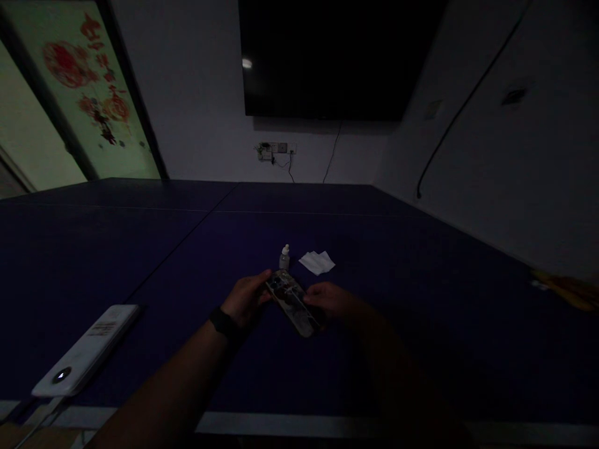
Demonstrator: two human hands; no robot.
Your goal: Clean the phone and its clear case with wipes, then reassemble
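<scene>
A smartphone (292, 302) in a patterned case is held tilted above the dark blue table, its back with the camera end toward the upper left. My left hand (246, 298), with a black band on the wrist, grips its upper left edge between thumb and fingers. On the other side my right hand (333, 299) is closed on the phone's right edge, thumb lying over the back. Just behind the phone stands a small clear dropper bottle (284, 258) with a white cap. To the bottle's right lie white wipes or tissue sheets (317, 262), touched by neither hand.
A white power bank (88, 349) with a cable lies at the left front of the blue table (187, 268). Yellow-orange cloth-like material (568, 290) sits at the right edge. A large dark screen (341, 56) hangs on the far wall above sockets (276, 149). The room is dim.
</scene>
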